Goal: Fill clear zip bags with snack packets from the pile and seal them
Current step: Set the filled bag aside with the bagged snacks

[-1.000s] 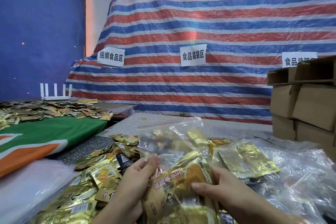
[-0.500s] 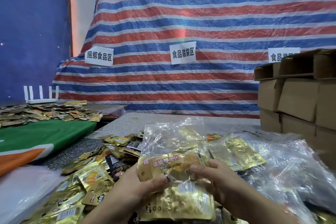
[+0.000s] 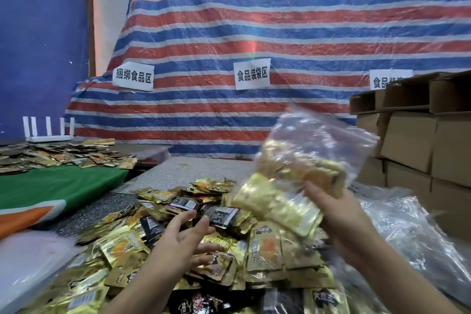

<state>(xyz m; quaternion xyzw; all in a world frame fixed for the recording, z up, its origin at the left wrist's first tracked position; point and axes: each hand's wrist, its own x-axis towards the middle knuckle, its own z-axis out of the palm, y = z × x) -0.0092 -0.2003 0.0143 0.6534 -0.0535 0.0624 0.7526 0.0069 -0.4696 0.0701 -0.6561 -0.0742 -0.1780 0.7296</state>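
Observation:
A clear zip bag (image 3: 305, 160) holding several gold snack packets is lifted above the table, tilted to the right, and my right hand (image 3: 336, 209) grips its lower part. The bag's upper part is crumpled, and I cannot tell whether its zip is closed. My left hand (image 3: 183, 234) hovers with fingers spread just over the pile of gold and black snack packets (image 3: 178, 250) and holds nothing.
Clear plastic bags (image 3: 407, 237) lie heaped at the right. Stacked cardboard boxes (image 3: 420, 140) stand behind them. A green and orange cloth (image 3: 51, 186) covers the left table, with more packets (image 3: 63, 155) and a white router (image 3: 48, 132) beyond. A striped tarp (image 3: 254, 33) hangs behind.
My left hand has let go of the bag and dropped to the pile. My right hand has lifted the filled bag up and to the right.

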